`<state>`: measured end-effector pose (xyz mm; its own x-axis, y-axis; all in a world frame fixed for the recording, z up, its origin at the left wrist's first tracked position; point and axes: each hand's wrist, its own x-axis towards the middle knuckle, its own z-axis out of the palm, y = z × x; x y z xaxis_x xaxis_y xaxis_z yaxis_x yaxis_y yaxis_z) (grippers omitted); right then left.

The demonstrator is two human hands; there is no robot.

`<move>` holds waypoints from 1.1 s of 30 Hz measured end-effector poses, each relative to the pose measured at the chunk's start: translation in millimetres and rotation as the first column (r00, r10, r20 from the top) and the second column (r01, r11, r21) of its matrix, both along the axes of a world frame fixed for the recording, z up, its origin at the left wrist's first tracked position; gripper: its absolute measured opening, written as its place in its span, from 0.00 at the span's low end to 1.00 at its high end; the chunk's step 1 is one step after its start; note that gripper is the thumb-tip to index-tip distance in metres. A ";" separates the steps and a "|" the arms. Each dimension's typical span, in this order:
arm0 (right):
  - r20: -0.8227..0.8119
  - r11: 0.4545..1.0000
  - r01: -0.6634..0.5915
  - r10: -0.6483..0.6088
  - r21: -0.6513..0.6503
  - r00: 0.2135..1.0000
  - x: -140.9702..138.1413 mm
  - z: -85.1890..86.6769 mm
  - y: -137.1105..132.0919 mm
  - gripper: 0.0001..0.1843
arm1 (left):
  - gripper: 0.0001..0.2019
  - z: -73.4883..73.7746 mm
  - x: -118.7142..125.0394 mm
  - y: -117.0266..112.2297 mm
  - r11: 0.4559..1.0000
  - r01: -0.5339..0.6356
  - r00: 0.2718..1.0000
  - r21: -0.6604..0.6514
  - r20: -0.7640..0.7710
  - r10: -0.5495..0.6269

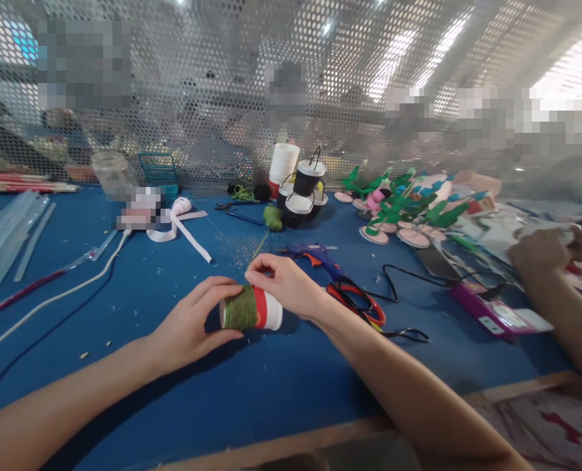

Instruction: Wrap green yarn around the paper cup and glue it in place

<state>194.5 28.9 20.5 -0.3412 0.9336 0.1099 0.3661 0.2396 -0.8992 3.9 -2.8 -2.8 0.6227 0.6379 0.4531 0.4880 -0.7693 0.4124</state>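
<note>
Left hand is curved round a paper cup, fingers over the top, thumb underneath, gap narrowed to the cup's width. Cup is on its side, front and centre over the blue surface; can't tell if it's resting on it. Left part of the cup is wrapped in green yarn, then a red band, then bare white at the right end.

Right hand is at the cup's upper side, thumb and finger pinched on a green strand. Strand runs away from the fingertips, toward a green yarn ball.

Beyond the right hand: blue glue gun, with red and black cables just right of it. Purple power strip further right.

Back of the surface: tall cup stack beside a cluster of black buckets with white rims. Green craft plants on pink discs to the right of those. White ribbon and pale glue sticks over on the left.

Another person's hand is at far right, holding something white, too blurred to identify.
</note>
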 end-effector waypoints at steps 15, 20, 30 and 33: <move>0.079 0.997 0.012 -0.018 0.077 0.997 -6.4 -2.1 5.3 0.05 | 0.20 -4.6 -3.2 7.7 0.997 0.013 1.000 0.079 -0.020 -0.012; 0.106 0.997 0.007 -0.015 0.074 0.994 -7.6 0.5 5.0 0.05 | 0.19 -3.6 -2.7 8.9 0.996 0.021 0.999 0.085 -0.039 -0.017; 0.134 0.998 0.020 -0.029 0.068 0.991 -6.8 1.1 3.2 0.05 | 0.21 -4.8 -3.5 9.5 0.996 0.057 0.995 0.062 -0.084 -0.052; 0.135 0.997 0.026 -0.035 0.069 0.990 -5.7 0.3 3.5 0.05 | 0.18 -4.8 -3.3 9.8 0.993 0.081 0.991 0.086 -0.109 -0.071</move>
<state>188.9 32.4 20.8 -0.3291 0.9358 0.1264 0.4922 0.2842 -0.8228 0.6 7.0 -7.6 0.7154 0.5467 0.4351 0.4640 -0.8373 0.2892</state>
